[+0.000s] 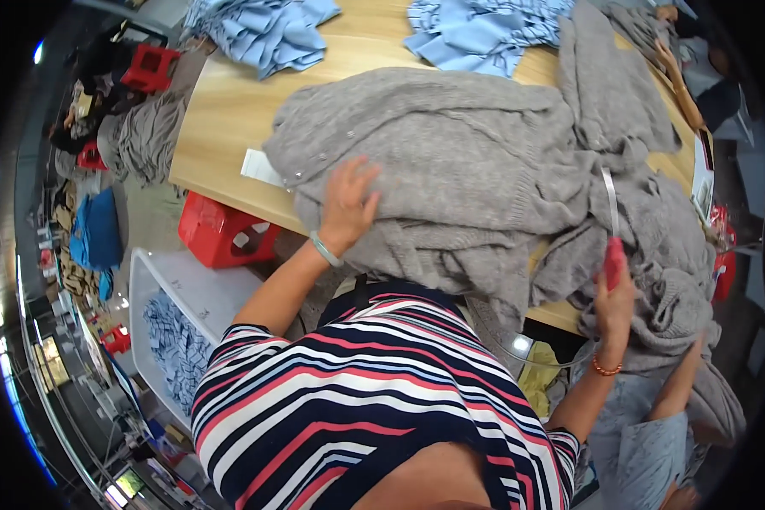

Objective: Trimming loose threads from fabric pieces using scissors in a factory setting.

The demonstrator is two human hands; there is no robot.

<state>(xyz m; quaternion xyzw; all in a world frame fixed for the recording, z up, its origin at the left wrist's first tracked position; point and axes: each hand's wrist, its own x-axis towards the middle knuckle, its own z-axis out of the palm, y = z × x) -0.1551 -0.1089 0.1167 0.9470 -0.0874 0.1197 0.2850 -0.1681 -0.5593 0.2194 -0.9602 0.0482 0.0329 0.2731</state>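
Observation:
A grey knit cardigan with small buttons lies spread across the table in front of me. My left hand rests on its left part, fingers spread, holding nothing. In my right hand is a red-handled tool with a long, thin, pale blade pointing away from me. Whether it is a knife or scissors, I cannot tell. The blade is over a heap of more grey knitwear on the right. Another grey knit piece lies beyond the cardigan at the far right.
Blue checked garments and more blue cloth lie along the wooden table's far side. A red stool and a white bin of blue cloth stand at left. Other people's arms show at right, one near the heap.

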